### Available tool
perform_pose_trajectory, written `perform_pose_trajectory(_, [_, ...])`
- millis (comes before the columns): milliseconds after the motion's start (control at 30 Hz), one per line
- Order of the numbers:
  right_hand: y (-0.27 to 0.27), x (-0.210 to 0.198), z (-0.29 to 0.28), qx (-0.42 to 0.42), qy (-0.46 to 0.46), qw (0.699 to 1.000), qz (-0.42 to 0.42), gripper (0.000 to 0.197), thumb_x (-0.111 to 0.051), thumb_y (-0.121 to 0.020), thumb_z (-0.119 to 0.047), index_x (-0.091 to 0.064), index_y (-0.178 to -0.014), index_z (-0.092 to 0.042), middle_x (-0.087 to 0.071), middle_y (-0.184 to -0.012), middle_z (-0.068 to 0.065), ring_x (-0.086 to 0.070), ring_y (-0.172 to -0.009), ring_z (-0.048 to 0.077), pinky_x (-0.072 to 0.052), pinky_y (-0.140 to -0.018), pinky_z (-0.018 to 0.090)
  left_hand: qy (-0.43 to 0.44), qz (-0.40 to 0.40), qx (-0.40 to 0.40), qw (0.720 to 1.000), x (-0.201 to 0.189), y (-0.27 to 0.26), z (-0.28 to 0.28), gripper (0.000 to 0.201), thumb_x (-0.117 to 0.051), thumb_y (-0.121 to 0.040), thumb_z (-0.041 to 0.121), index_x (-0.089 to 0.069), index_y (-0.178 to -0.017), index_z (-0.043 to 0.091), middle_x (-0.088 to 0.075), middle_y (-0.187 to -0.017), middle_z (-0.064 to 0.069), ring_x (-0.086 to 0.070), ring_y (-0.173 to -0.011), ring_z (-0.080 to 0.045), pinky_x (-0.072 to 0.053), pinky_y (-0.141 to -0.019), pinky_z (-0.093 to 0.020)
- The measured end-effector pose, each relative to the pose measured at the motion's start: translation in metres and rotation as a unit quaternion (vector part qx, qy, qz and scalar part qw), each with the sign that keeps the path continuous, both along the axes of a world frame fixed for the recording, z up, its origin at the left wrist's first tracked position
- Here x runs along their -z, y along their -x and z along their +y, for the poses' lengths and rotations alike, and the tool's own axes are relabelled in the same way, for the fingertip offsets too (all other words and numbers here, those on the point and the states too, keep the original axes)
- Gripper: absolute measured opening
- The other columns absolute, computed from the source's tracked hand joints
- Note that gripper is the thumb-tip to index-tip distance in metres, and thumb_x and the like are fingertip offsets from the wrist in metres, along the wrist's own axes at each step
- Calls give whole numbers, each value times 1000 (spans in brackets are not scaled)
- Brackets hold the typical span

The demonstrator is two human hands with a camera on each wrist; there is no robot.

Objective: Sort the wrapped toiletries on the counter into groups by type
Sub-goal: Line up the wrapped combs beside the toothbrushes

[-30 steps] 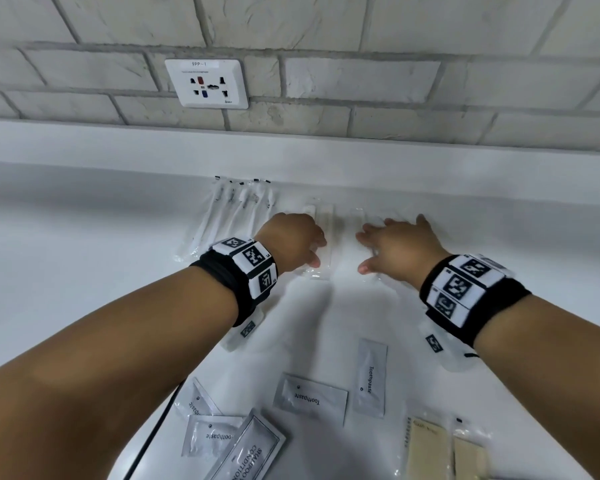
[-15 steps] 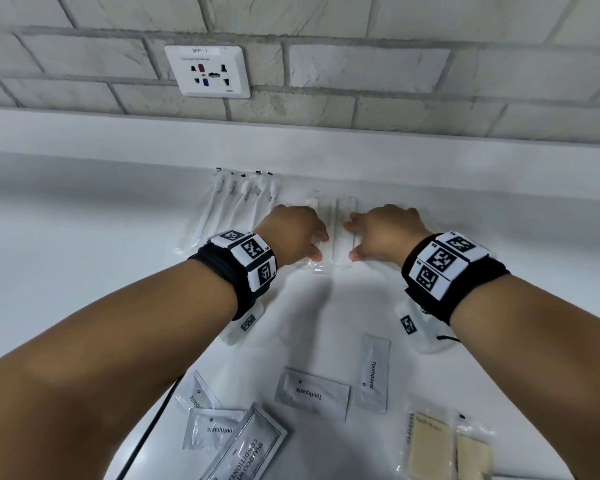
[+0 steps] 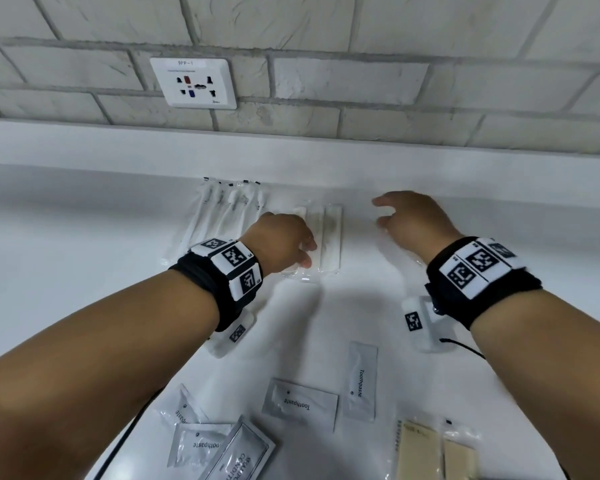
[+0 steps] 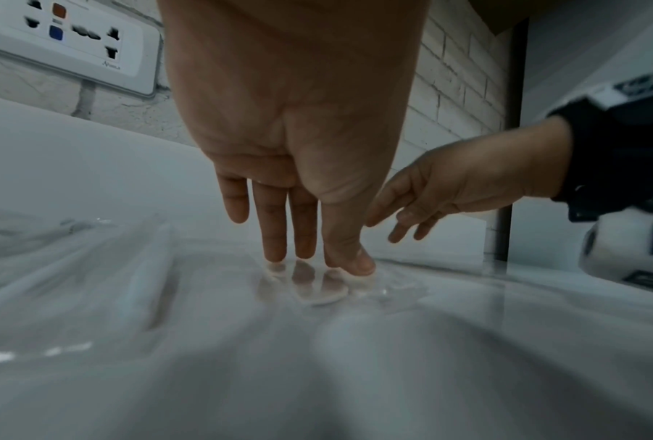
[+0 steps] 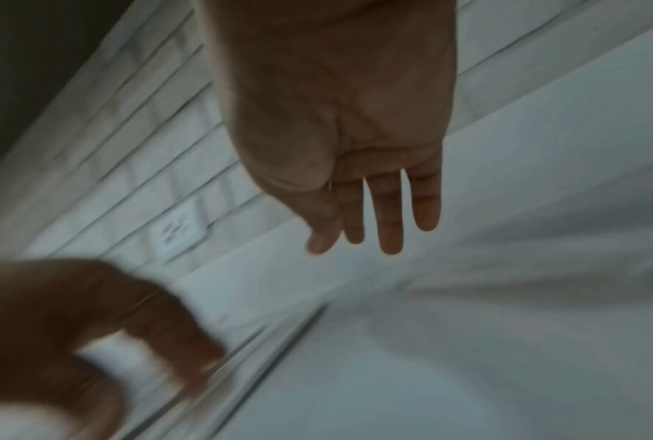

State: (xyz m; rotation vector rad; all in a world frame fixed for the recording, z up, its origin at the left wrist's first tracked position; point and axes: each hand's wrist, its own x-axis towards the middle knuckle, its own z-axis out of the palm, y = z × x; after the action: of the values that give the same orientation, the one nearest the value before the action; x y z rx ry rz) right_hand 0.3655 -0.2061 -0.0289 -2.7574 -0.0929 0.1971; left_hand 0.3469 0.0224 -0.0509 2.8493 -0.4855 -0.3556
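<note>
White counter (image 3: 84,271) meets a pale brick wall with a socket plate (image 3: 194,83) labelled "9PP-1". Clear wrappers enclose toothbrushes (image 3: 219,209) at the back edge; beside them lie clear flat packets (image 3: 326,237), contents too pale to identify. Left hand (image 3: 284,244) presses straight fingers (image 4: 275,232) on those packets. Right hand (image 3: 416,220) hovers nearby, fingers relaxed, holding nothing. Nearer lie grey sachets (image 3: 300,403) reading "Toothpaste", one partly hidden sachet (image 3: 239,452) with cut-off lettering, and tan packets (image 3: 430,452) cropped by the frame.
</note>
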Motion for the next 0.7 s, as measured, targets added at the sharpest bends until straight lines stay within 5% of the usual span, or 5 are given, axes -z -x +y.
perform_pose_trajectory(167, [-2,-7,-50,40,189,977,96,40,-49,-93,-36,-69,-110,-6,-64,-121,12,-58,-111,29,-45,-93,30,33,6,6,999,-6,0,-17,32,-69,-82,29,-71,-113,24,-60,-128,10,-53,-120,-10,-39,-100,-24])
perform_pose_trajectory(333, [5,15,-44,65,109,987,93,44,-73,-68,-42,-66,-95,-9,-66,-96,10,-64,-88,29,-53,-75,31,33,46,-13,998,3,-2,-36,35,-60,-85,10,-67,-117,24,-68,-118,12,-60,-112,-7,-44,-99,-26])
perform_pose_trajectory(467, [1,18,-41,71,113,984,114,20,-63,-73,-20,-63,-87,-5,-60,-74,6,-58,-71,25,-38,-54,25,7,58,-14,998,4,-3,-39,39,-56,-85,7,-66,-118,26,-71,-111,12,-61,-109,-5,-44,-97,-23])
perform_pose_trajectory(567, [-2,10,-44,57,98,987,116,25,-61,-81,-17,-61,-103,-4,-64,-96,12,-59,-83,28,-40,-60,25,9,53,-17,998,4,0,-41,38,-53,-87,7,-66,-117,25,-71,-110,11,-62,-106,-4,-45,-95,-22])
perform_pose_trajectory(700, [4,-15,-37,38,-127,991,17,41,-51,-91,-15,-55,-130,-29,-64,-123,5,-65,-106,25,-44,-81,24,29,63,-21,997,3,2,-41,39,-50,-88,5,-64,-120,22,-72,-108,10,-64,-103,-5,-48,-87,-21])
